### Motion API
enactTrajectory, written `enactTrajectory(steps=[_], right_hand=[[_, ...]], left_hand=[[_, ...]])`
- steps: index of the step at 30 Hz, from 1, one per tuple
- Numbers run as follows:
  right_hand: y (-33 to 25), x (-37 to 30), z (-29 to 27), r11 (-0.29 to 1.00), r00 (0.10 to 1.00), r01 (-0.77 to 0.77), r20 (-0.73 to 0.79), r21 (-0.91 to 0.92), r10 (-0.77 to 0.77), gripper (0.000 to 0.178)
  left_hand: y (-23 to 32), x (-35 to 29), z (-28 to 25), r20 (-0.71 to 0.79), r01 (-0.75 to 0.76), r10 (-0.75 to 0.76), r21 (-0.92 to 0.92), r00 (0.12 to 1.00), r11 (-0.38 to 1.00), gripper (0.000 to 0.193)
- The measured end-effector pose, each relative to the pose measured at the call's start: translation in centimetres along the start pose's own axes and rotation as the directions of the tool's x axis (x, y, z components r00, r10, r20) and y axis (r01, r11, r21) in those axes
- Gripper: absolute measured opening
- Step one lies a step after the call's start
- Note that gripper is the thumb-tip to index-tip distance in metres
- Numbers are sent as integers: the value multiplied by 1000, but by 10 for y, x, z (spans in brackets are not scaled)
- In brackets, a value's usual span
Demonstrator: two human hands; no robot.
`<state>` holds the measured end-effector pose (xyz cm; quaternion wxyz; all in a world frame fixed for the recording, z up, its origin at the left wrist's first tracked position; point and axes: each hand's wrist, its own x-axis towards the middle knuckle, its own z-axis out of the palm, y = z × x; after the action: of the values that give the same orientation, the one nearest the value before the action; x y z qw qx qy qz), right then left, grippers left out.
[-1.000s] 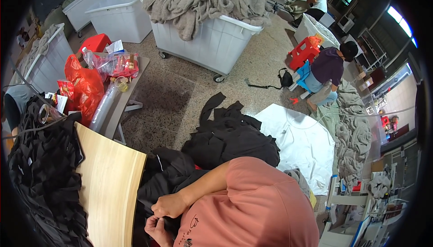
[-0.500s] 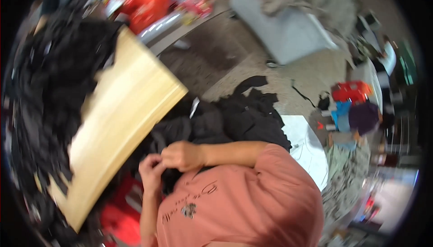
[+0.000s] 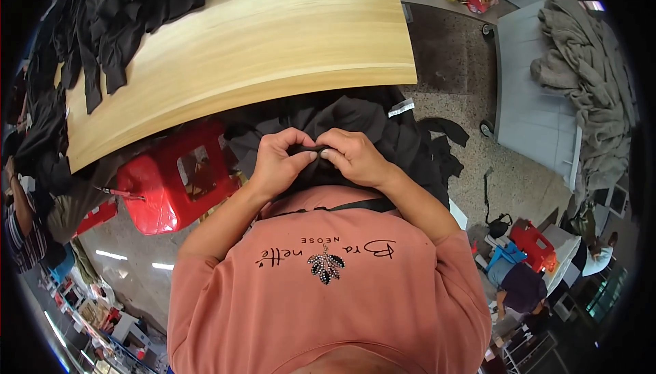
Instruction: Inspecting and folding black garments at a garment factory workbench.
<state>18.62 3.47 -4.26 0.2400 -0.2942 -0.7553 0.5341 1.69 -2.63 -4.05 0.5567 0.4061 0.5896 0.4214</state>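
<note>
Both hands meet at chest height over a black garment (image 3: 362, 125) that lies bunched just below the near edge of the wooden worktop (image 3: 260, 46). Left hand (image 3: 280, 159): fingers curled, thumb and forefinger pressed together on a fold of the black fabric. Right hand (image 3: 352, 155): same posture, pinching the same fold, its fingertips touching those of the left hand. The garment spreads from the pinch point toward the worktop and to the right of it, with a small white label (image 3: 401, 107) showing at its upper right edge, just below the worktop's corner. A heap of black fabric pieces (image 3: 102, 25) covers the worktop's left end and hangs over that side. A red plastic stool (image 3: 174, 183) stands below the worktop, just left of the left hand. Well to the right of the worktop, a white wheeled bin (image 3: 536, 111) carries a pile of grey cloth (image 3: 591, 66). Farther from the worktop, at lower right, another person (image 3: 523, 285) bends over the floor beside a small red crate (image 3: 533, 241).
</note>
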Motion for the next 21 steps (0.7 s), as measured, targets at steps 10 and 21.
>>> enactTrajectory(steps=[10, 21], right_hand=[[-3, -5, 17, 919, 980, 115, -109, -378, -167, 9], [-10, -2, 5, 828, 861, 386, -164, -407, -482, 14]], left_hand=[[-1, -7, 6, -88, -349, 406, 369, 910, 861, 12], [9, -19, 15, -147, -333, 342, 82, 928, 939, 12]])
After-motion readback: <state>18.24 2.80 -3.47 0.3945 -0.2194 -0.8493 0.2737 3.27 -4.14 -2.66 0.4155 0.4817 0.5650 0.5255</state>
